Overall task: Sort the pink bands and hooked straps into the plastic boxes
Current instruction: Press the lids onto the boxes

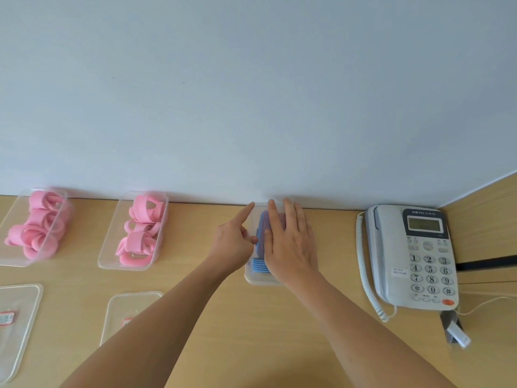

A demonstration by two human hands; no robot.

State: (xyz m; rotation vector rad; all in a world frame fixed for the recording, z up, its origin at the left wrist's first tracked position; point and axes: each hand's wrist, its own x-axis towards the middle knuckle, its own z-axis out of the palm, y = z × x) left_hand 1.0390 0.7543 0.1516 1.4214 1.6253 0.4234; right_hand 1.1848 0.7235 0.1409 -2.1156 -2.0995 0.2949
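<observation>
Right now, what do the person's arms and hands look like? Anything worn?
Left hand and right hand are bare: no gloves, rings or watch visible. Left forearm and right forearm are bare down to the frame's bottom edge: no sleeves, wristbands or markings in view.

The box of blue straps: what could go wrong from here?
The right hand lies flat on the straps; they may spring out once it lifts. The thin clear box might slide under the left hand's push, toward the phone.
</observation>
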